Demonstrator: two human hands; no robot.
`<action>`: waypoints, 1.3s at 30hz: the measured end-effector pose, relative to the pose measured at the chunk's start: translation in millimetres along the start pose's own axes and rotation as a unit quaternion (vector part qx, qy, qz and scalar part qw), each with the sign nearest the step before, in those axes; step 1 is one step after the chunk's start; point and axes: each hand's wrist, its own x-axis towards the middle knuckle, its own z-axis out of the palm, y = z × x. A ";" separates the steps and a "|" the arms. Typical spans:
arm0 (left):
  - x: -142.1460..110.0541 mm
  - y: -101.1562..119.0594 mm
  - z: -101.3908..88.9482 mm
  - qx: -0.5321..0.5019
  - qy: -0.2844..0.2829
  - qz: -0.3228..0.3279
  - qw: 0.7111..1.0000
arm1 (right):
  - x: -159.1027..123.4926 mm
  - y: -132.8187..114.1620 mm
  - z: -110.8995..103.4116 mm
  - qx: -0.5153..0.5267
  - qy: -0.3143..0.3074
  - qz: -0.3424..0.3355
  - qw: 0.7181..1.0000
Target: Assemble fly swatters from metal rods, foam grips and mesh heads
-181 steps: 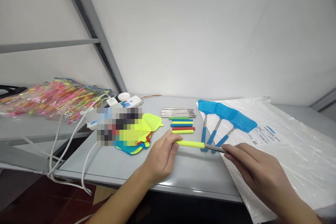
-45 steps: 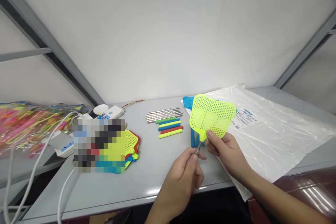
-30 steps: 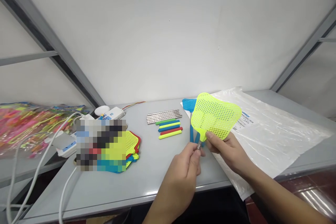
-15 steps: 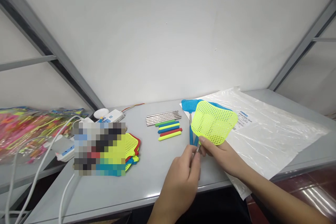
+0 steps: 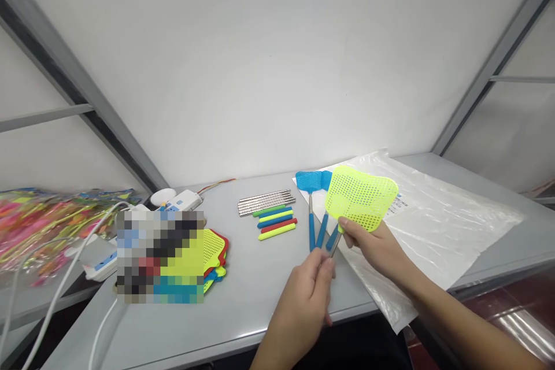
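Note:
A yellow-green fly swatter head (image 5: pixel 361 199) is pinched at its neck by my right hand (image 5: pixel 373 245), fingers closed. Its metal rod (image 5: pixel 335 244) slants down into my left hand (image 5: pixel 301 295), which is closed around the lower part; the rod's bottom end is hidden. Just behind, several blue fly swatters lie on the table, one with its blue head (image 5: pixel 309 181) and blue handle (image 5: pixel 311 232) in plain view. The yellow-green head partly covers the others.
Metal rods (image 5: pixel 265 202) and coloured handles, including a red handle (image 5: pixel 280 225), lie mid-table. A stack of swatter heads (image 5: pixel 215 248) sits left, partly pixelated. Power strips (image 5: pixel 184 201) and white cables are beyond it. A white plastic bag (image 5: pixel 451 231) spreads right; bagged colourful items (image 5: pixel 56 231) lie far left.
My hands have drawn apart along the rod, so more of its metal shows between them. The swatter head has shifted slightly right, uncovering more of the blue handles.

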 end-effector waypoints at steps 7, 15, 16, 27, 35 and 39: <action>-3.2 12.8 -0.6 0.118 0.019 0.016 0.993 | -11.0 1.6 18.7 0.052 -0.065 0.033 0.996; -2.9 16.5 -18.2 0.304 0.013 0.058 0.951 | 15.5 7.8 -29.3 0.079 0.113 0.050 0.989; -2.6 16.0 -18.7 0.318 0.013 0.062 0.946 | 16.2 8.8 -31.5 0.105 0.124 0.043 0.986; -3.1 20.8 -24.9 0.373 0.019 0.073 0.925 | 1.6 0.0 -10.4 0.002 0.002 0.003 1.000; -12.2 30.1 -51.9 0.407 0.000 0.062 0.911 | 18.8 1.6 -54.1 0.092 0.159 -0.005 0.983; -11.9 28.3 -41.9 0.422 0.020 0.082 0.903 | 5.7 1.4 -34.1 0.095 0.097 0.002 0.991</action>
